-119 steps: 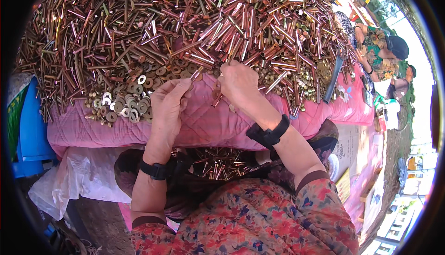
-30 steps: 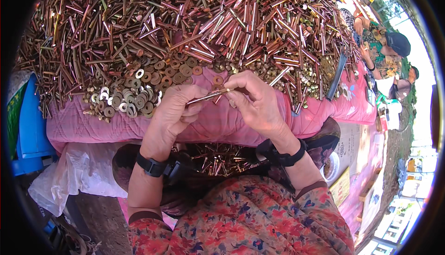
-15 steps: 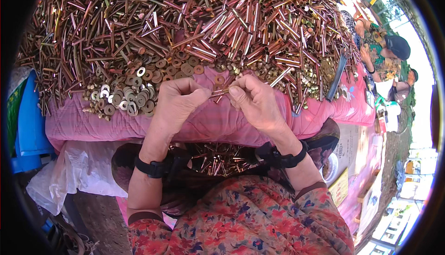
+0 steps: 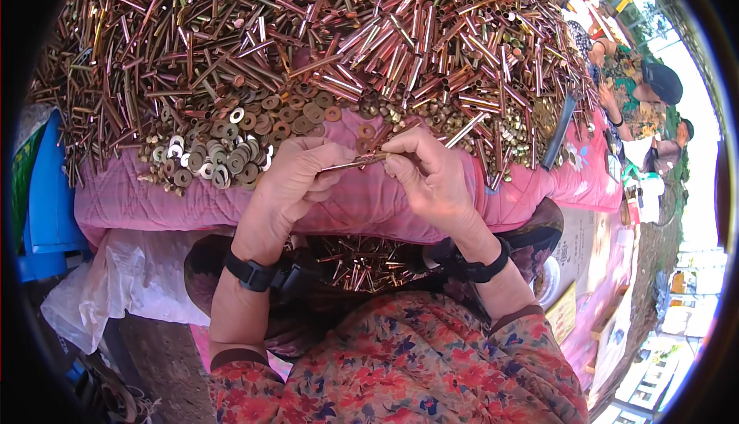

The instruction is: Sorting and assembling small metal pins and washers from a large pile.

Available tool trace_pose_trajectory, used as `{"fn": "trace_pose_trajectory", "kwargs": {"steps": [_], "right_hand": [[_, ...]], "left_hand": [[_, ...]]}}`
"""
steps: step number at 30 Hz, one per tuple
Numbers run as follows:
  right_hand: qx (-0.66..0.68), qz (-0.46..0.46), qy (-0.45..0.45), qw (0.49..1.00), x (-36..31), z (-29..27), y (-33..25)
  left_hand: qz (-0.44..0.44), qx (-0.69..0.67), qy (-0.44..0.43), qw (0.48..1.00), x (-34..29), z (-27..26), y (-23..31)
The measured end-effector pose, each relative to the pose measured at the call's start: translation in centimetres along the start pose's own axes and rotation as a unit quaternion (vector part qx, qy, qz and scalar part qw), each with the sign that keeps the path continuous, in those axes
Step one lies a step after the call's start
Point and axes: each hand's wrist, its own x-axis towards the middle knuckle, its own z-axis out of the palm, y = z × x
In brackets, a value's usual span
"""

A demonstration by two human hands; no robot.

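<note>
Above the near edge of the pink quilted cloth [image 4: 362,212], a slim copper-coloured metal rod [image 4: 352,165] spans the gap between my hands, nearly level. My left hand [image 4: 296,177] holds one end between thumb and fingers. The other end is pinched by the thumb and forefinger of my right hand [image 4: 431,177]; whether a small nut sits there I cannot tell. Beyond my left hand lies a heap of flat washers [image 4: 223,154], some shiny, most dull brass. Small brass-coloured nuts [image 4: 396,116] are scattered just past my right hand.
A large pile of copper-coloured metal tubes [image 4: 254,39] covers the far part of the cloth. A dark curved strip [image 4: 560,131] lies at right. More metal pieces [image 4: 369,262] gather between my knees. A blue container [image 4: 50,193] stands left; a person in a cap [image 4: 643,89] is far right.
My left hand has moved slightly left and down and its grip has shifted. More of the rod shows between my hands. My right hand stays almost in place.
</note>
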Motion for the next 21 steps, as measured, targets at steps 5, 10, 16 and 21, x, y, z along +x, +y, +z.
{"fn": "trace_pose_trajectory", "kwargs": {"steps": [5,10,16,21], "right_hand": [[0.149,0.13,0.031,0.98,-0.1,0.8,0.1],[0.175,0.264,-0.036,0.948,0.3,-0.2,0.5],[0.0,0.277,-0.037,0.96,0.5,0.3,1.3],[0.09,0.199,0.024,0.976,0.1,1.2,1.0]], "left_hand": [[0.112,0.066,0.009,0.991,0.2,-0.2,-0.8],[0.233,0.246,0.083,0.937,-0.1,0.3,-1.3],[0.281,0.304,0.073,0.907,-0.6,1.5,-1.3],[0.262,0.279,0.059,0.922,-0.4,1.0,-1.2]]}}
